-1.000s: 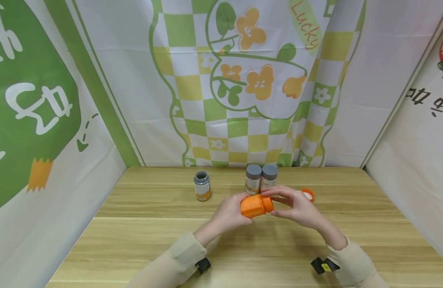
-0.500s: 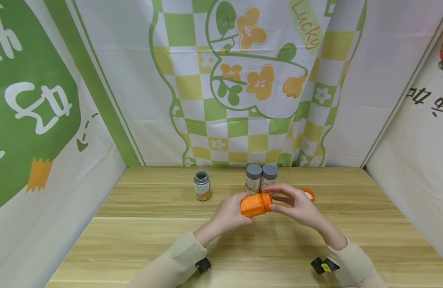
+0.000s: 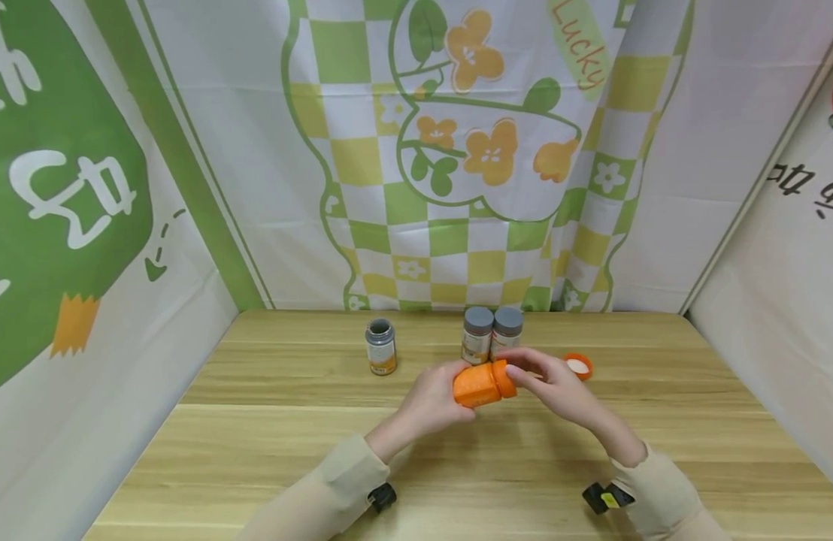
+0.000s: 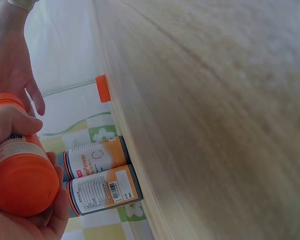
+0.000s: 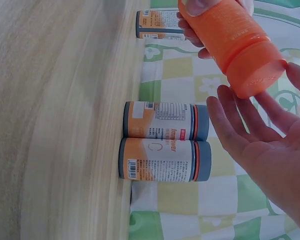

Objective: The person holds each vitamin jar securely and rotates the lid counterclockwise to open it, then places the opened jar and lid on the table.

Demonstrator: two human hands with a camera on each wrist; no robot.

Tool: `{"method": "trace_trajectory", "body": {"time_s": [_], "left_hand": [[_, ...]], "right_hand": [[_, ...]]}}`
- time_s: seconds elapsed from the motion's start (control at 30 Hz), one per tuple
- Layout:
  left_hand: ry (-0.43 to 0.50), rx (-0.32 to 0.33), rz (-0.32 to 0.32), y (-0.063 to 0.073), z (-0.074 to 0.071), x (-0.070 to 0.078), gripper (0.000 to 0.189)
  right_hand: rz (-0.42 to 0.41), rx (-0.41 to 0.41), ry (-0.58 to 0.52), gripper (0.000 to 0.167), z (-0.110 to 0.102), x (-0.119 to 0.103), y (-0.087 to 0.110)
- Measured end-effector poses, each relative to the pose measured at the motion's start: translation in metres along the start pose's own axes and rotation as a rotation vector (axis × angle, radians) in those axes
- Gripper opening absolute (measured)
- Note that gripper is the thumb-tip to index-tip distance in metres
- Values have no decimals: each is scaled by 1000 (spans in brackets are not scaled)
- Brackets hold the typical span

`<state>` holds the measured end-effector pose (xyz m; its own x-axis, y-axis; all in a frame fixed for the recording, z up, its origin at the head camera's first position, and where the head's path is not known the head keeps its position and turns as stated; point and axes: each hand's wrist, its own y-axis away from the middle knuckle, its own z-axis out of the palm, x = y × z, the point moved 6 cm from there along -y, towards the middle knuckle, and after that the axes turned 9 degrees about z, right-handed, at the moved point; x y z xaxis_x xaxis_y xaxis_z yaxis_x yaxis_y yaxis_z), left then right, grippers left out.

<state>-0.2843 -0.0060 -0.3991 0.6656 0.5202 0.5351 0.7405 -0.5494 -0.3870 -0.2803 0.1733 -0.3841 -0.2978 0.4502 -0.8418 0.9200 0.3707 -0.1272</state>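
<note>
My left hand point(image 3: 426, 402) grips an orange bottle point(image 3: 476, 386) above the table, tilted on its side with the orange cap point(image 3: 504, 379) toward the right. In the left wrist view the bottle's base point(image 4: 25, 186) faces the camera, fingers and thumb curled around its body. My right hand point(image 3: 558, 387) holds that cap by its edge, thumb on the near side and fingers across from it. The right wrist view shows the cap's top point(image 5: 260, 75) between thumb and fingertips, the palm away from it.
Two grey-lidded bottles point(image 3: 477, 336) stand side by side behind the hands. Farther left is an uncapped grey bottle point(image 3: 381, 349). A loose orange cap point(image 3: 579, 366), white inside, lies behind the right hand. A printed curtain point(image 3: 457, 248) hangs behind the wooden table point(image 3: 268, 443).
My right thumb has shifted upward around the cap from its lower edge, the hand turning with it. The left hand and bottle have hardly moved.
</note>
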Motion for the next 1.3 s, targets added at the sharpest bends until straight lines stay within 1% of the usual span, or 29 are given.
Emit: {"method": "trace_trajectory", "body": {"time_s": [0.23, 0.37, 0.57, 0.8, 1.3], "left_hand": [[-17, 21, 24, 0, -3, 3, 50], [-36, 22, 30, 0, -3, 3, 50], [-62, 20, 29, 0, -3, 3, 51], [-76, 17, 27, -1, -4, 4, 52], [-56, 17, 24, 1, -3, 3, 53]], "right_hand": [[63, -47, -43, 37, 2, 0, 0], [82, -73, -58, 39, 3, 0, 1], [88, -84, -62, 38, 1, -3, 3], [54, -84, -48, 36, 0, -7, 4], [-57, -129, -94, 40, 1, -11, 4]]}}
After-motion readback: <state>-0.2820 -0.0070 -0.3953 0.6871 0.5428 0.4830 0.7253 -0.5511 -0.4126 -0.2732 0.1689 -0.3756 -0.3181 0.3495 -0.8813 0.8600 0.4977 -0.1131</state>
